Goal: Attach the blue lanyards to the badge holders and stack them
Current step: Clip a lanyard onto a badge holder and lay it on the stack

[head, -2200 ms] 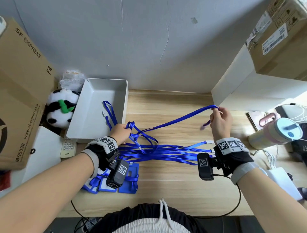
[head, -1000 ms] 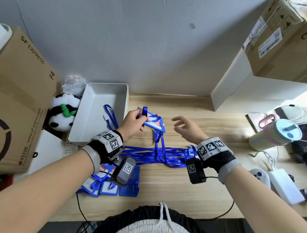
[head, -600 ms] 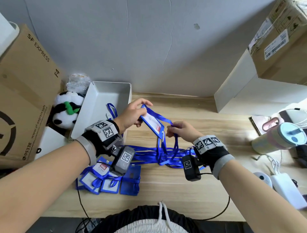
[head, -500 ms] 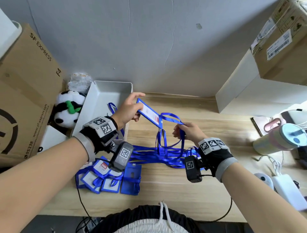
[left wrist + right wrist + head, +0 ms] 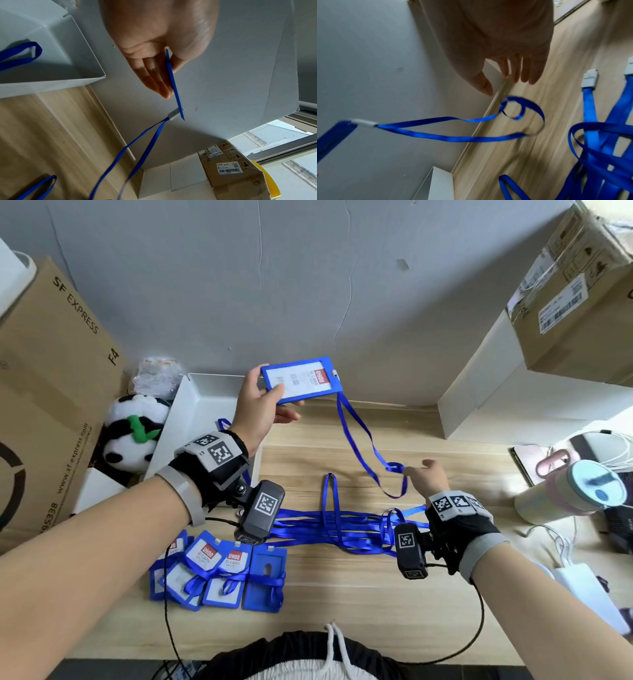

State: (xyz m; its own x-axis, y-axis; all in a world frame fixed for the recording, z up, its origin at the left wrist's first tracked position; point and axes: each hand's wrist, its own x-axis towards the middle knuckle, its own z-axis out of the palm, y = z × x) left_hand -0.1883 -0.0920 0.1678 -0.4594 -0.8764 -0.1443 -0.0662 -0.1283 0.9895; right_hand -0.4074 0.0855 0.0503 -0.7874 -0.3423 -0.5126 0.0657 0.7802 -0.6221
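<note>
My left hand [image 5: 270, 397] holds a blue badge holder [image 5: 298, 381] up near the wall, thumb on its front and fingers behind; the left wrist view shows the badge holder [image 5: 173, 83] edge-on between them. A blue lanyard [image 5: 359, 436] hangs from its grey clip [image 5: 174, 115] and loops down toward my right hand [image 5: 423, 474]. In the right wrist view my right hand [image 5: 505, 77] is open, its fingers straight, and the lanyard [image 5: 447, 136] drifts just below the thumb without touching it. Loose lanyards [image 5: 342, 529] lie across the table. Several finished badge holders [image 5: 219, 573] lie overlapping at the front left.
A white tray [image 5: 191, 412] at the back left holds one lanyard. Beside it are a panda plush [image 5: 133, 433] and a cardboard box [image 5: 51, 392]. A white box [image 5: 496, 398], a tumbler [image 5: 575, 491] and cables stand on the right.
My left hand has lifted the badge holder up and back toward the wall. My right hand has let go of the lanyard and moved right and down; the lanyard now hangs drawn out.
</note>
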